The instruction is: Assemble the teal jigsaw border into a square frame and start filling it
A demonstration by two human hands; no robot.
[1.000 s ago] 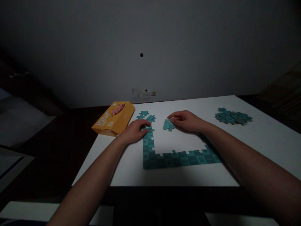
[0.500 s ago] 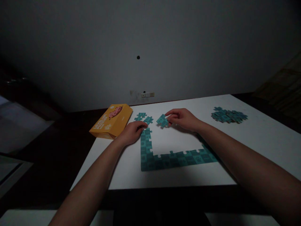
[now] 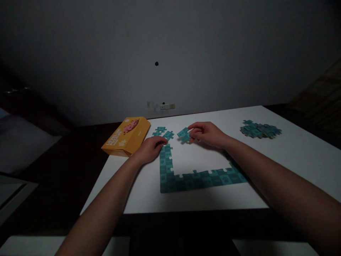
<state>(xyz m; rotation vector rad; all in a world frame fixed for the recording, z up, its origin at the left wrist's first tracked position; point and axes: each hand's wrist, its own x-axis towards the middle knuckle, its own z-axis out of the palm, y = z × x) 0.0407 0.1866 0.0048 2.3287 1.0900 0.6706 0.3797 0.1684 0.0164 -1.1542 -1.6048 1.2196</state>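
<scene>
A teal puzzle frame (image 3: 186,179) lies partly joined on the white table (image 3: 293,160), with its left edge and near edge assembled. My left hand (image 3: 150,148) rests on the top of the left edge, fingertips pressing a piece there. My right hand (image 3: 206,134) pinches a small joined cluster of teal pieces (image 3: 183,134) just right of the frame's far left corner. Two loose teal pieces (image 3: 163,132) lie beyond my left fingers.
A yellow puzzle box (image 3: 126,137) lies at the table's far left corner. A heap of loose teal pieces (image 3: 259,129) sits at the far right. The table's near edge runs below the frame; dark floor lies to the left.
My right hand carried the teal cluster leftward and farther away, toward the frame's far left corner. My left hand stayed on the left edge.
</scene>
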